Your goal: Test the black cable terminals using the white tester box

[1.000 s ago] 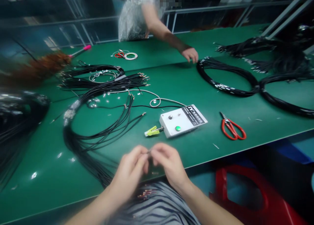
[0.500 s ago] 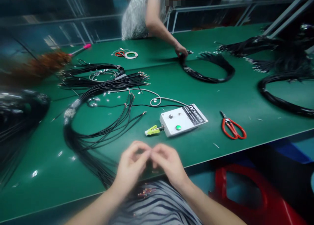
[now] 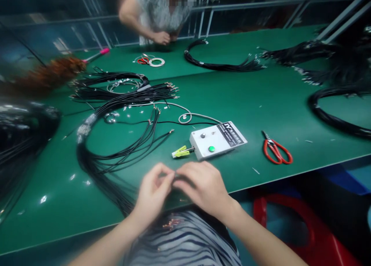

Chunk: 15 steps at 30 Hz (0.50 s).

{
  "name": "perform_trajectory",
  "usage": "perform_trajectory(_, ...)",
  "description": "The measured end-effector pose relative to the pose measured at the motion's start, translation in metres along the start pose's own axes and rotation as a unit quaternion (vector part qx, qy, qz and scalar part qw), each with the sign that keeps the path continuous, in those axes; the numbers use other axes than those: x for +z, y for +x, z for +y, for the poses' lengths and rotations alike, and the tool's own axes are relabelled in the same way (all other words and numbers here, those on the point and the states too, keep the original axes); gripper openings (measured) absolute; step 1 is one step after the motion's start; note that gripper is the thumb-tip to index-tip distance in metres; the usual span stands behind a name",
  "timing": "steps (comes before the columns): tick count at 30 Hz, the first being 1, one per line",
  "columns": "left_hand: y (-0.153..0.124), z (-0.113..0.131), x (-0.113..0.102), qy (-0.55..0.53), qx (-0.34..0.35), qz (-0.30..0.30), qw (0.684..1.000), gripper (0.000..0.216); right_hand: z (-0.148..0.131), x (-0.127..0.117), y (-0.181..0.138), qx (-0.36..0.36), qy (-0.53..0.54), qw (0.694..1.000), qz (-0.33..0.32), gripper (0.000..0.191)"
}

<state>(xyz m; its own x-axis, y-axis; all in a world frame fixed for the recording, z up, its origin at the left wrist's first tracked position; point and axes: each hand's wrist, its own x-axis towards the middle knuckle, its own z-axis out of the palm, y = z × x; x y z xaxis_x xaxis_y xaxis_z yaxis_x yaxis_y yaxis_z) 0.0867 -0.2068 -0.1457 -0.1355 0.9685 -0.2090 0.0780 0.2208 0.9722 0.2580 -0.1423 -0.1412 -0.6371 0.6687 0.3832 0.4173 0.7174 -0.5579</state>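
Observation:
Both hands meet fingertip to fingertip above the table's front edge. My left hand [image 3: 153, 190] is closed in a pinch, and a short dark stretch of what looks like a black wire [image 3: 180, 177] shows where the fingertips meet. My right hand [image 3: 203, 186] is closed too, its fingers curled over that same wire; most of it is hidden. To the left a taped bundle of black wires [image 3: 84, 154] curves over the table and runs down beneath my left forearm. Copper wire ends [image 3: 172, 222] lie at my lap. Beyond the hands sits a white control box [image 3: 218, 140] with a yellow-green clip [image 3: 181, 152].
Red-handled cutters [image 3: 276, 152] lie on the green table [image 3: 246, 103] at the right. More black wire bundles [image 3: 226, 67] are at the back and right. A co-worker [image 3: 159, 22] stands across the table. A red chair [image 3: 313, 227] is below the right edge.
My right hand has turned palm-down and curled further over the fingertips, and a dark wire now shows there. The co-worker has released the far bundle and moved left; that bundle has shifted.

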Motion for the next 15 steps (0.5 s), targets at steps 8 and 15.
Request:
perform_trajectory(8,0.016,-0.011,-0.009,0.22,0.217,0.004,0.951,0.019,0.021,-0.004,0.018,-0.113,-0.165,0.979,-0.032,0.021)
perform_trajectory(15,0.042,-0.011,-0.01,0.093,0.073,0.062,0.991,0.015,0.046,-0.01,0.055,-0.068,-0.266,0.957,-0.095,0.021)
